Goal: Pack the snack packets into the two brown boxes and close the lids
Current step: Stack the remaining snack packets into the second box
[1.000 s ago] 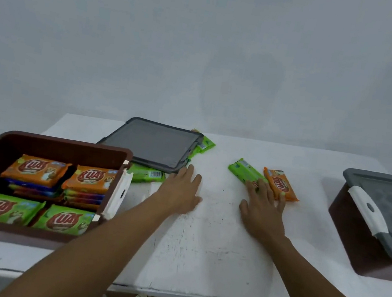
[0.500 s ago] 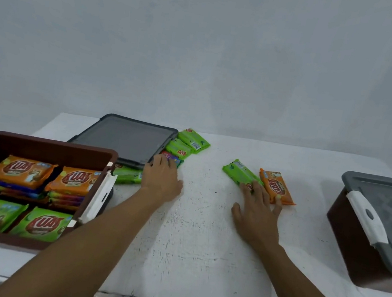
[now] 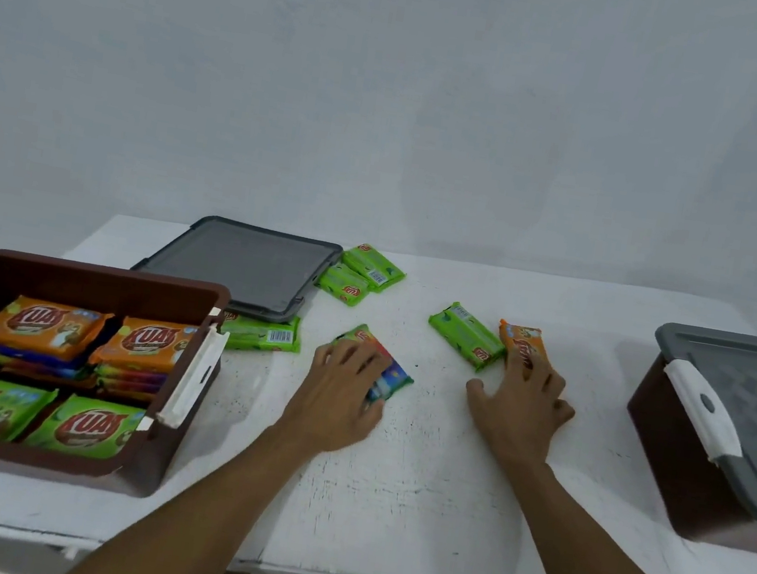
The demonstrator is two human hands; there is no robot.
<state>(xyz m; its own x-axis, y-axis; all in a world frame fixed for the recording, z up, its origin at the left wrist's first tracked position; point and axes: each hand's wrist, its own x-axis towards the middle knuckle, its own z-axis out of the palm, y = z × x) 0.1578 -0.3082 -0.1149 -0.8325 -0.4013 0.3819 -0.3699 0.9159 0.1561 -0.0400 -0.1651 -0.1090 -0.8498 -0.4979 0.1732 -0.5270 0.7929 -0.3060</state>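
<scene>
- Since the frame half a second earlier, my left hand point(image 3: 341, 394) had drawn back from the near right corner of the loose grey lid point(image 3: 242, 264) toward the middle of the white table point(image 3: 410, 488).
- The multicoloured snack packet point(image 3: 390, 377) had come with it and now lay clear of the lid, under the fingertips.
- My right hand point(image 3: 521, 406) had shifted slightly forward and to the right. It now touched only the orange packet point(image 3: 522, 340), not the green packet point(image 3: 465, 334) just beside it.
- Left hand pose: palm down, fingers bent over the top of the multicoloured snack packet. The thumb was hidden and the hand blurred, so I could not tell whether it gripped the packet or only pressed it.
- Right hand pose: palm down, fingers straight and resting on the near end of the orange packet, thumb spread out to the left.
- Two more green packets point(image 3: 363, 274) lay at the lid's far right corner, and one barcode-side green packet point(image 3: 261, 335) lay partly under its near edge.
- The open brown box point(image 3: 198, 294) stood at the left, holding orange and green packets.
- The closed brown box point(image 3: 665, 457) stood at the right.
</scene>
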